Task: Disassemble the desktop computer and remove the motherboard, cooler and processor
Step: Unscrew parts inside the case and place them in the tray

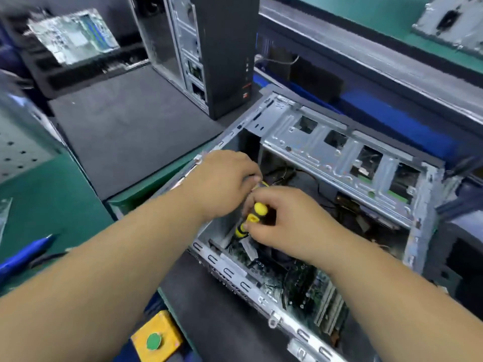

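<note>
Motherboard (300, 283) deep between case (339, 158) walls

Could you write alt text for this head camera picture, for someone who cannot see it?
Two bare hands work inside an open computer case lying on a bench: the right hand grips a yellow-and-black screwdriver, the left hand pinches something small above it. A green motherboard shows below.

Work surface: green bench top (49, 194) at left of frame, overlaid by a dark grey mat (125, 131) running toward upper centre. Upper left: black tray (78, 71), blurred. Lower centre: yellow box with green button (156, 337). Upper right: grey rail (379, 64) crossing diagonally, blue strip (407, 121) beneath it. Far left: perforated grey panel (18, 150). Lighting even.
</note>
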Available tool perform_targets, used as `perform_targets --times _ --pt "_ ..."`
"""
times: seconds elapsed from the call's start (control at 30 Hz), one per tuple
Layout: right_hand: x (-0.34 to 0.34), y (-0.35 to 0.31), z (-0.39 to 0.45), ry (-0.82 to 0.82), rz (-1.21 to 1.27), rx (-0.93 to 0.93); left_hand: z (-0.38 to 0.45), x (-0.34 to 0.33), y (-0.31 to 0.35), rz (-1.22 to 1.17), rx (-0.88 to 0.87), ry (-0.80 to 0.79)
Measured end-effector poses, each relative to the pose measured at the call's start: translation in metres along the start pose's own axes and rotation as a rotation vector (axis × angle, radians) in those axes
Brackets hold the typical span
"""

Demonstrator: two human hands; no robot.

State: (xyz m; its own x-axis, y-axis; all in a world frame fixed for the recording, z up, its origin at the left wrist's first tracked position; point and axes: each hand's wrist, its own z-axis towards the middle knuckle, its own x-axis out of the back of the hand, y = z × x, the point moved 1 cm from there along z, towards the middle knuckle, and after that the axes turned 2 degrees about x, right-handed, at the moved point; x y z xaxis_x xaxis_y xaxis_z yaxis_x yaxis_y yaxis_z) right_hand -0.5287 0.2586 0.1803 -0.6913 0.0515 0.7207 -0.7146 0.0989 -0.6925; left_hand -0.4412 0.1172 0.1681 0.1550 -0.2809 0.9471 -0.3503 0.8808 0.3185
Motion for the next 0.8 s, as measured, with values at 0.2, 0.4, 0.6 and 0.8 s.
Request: perform_targets --times 0.2,0.4,0.6,0.8 --pt "-0.016 0.015 0.008 0.002 -0.035 0.036 -0.001 -0.002 -0.007 -0.072 0.015 0.035" --pt "-0.027 0.014 0.01 -0.043 -0.134 0.077 -0.001 -0.004 -0.006 -0.057 0.015 0.042" --pt "-0.027 0.013 0.01 -0.05 -0.142 0.085 0.0 -0.002 -0.005 -0.031 0.021 0.014" --pt "-0.027 0.013 0.01 -0.047 -0.141 0.089 0.0 -0.002 -0.004 -0.033 0.027 0.005"
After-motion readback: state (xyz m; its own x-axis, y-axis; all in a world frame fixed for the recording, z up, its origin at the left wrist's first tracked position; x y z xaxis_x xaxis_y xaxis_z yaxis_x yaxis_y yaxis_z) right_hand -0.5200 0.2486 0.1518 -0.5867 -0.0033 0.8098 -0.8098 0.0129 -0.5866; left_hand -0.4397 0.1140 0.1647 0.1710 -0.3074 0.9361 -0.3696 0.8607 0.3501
